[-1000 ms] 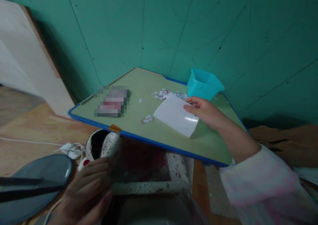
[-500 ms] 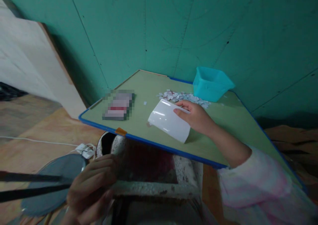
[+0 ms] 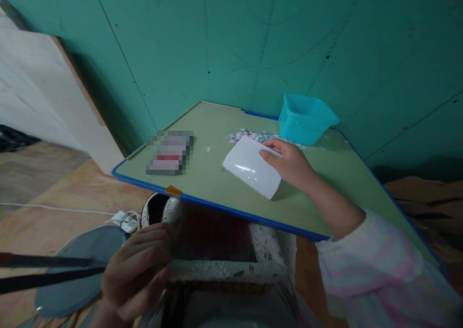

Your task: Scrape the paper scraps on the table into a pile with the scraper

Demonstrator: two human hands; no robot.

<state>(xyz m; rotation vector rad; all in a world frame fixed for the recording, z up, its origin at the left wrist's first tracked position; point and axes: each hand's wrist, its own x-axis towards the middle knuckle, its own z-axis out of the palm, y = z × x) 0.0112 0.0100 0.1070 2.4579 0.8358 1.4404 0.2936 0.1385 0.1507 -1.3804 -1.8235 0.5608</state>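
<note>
My right hand (image 3: 291,164) pinches a curved, glossy white sheet (image 3: 253,166) by its right edge, thumb on the near face. The sheet is held tilted just over the green tabletop (image 3: 217,120). Behind it lies a pile of small pale paper pieces (image 3: 240,135), partly hidden by the sheet and hand. Below the table's front edge, my left hand (image 3: 139,267) is closed, fingers curled. Two long dark bars (image 3: 50,265) reach from the left side of the picture to this hand, drawing together there. Whether they are one tool, I cannot tell.
A turquoise plastic bin (image 3: 306,120) stands at the table's back right. A blurred-out flat object (image 3: 170,154) lies at the left, with one loose scrap (image 3: 209,149) nearby. Below are a worn white frame (image 3: 224,271), a round grey stool (image 3: 77,270) and a white cable (image 3: 54,207).
The sheet has moved slightly right and up with my right hand, and its tilt has shifted. My left hand stays almost where it was. The view has shifted slightly.
</note>
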